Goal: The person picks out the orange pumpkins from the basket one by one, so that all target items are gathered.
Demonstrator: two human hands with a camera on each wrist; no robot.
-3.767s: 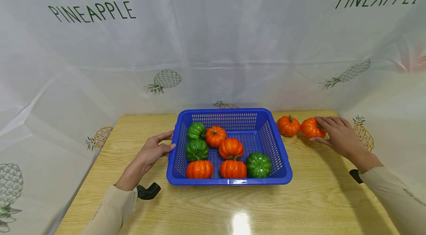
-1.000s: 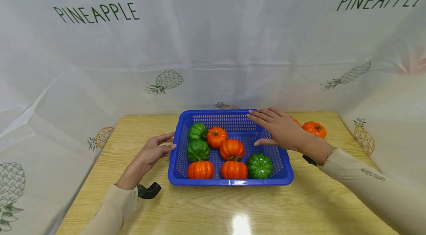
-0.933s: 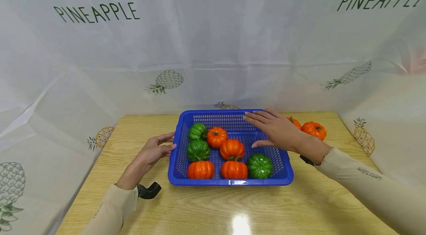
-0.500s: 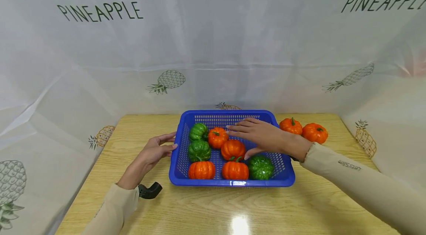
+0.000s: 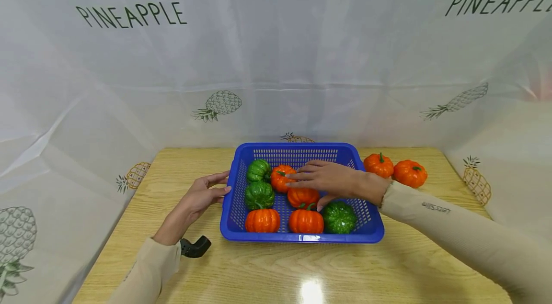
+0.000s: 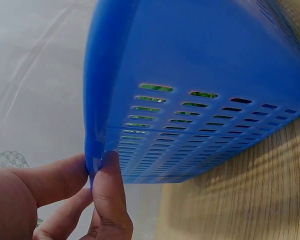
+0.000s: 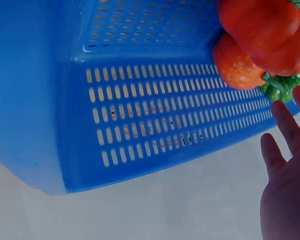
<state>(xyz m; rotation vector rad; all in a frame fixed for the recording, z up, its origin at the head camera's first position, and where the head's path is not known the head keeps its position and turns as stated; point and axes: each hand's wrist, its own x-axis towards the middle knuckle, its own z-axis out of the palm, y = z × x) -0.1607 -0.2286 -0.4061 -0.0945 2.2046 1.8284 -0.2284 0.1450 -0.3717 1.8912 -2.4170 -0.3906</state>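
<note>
A blue plastic basket [image 5: 302, 238] stands on the table with small pumpkins inside. My left hand [image 5: 202, 196] is at its left side; in the left wrist view, thumb and fingers pinch the basket rim [image 6: 96, 125]. Over the basket's middle reaches my right hand [image 5: 329, 178], fingers extended, palm down. It partly covers an orange pumpkin [image 5: 303, 198], and its fingertips overlap another orange pumpkin [image 5: 280, 177]. The thumb tip is close to a dark green pumpkin [image 5: 339, 218]. In the right wrist view the spread fingers [image 7: 288, 127] are near the red-orange pumpkins [image 7: 262, 30].
Two orange pumpkins [image 5: 378, 165] sit on the wooden table [image 5: 258, 270] right of the basket. Green pumpkins [image 5: 259, 195] line the basket's left side, with two orange pumpkins [image 5: 262, 220] along the front. A white pineapple-print sheet [image 5: 280, 55] hangs behind and at the sides.
My right hand has left the rightmost pumpkin on the table and moved left over the basket, from its right rim to the middle orange pumpkins. My left hand stays at the rim.
</note>
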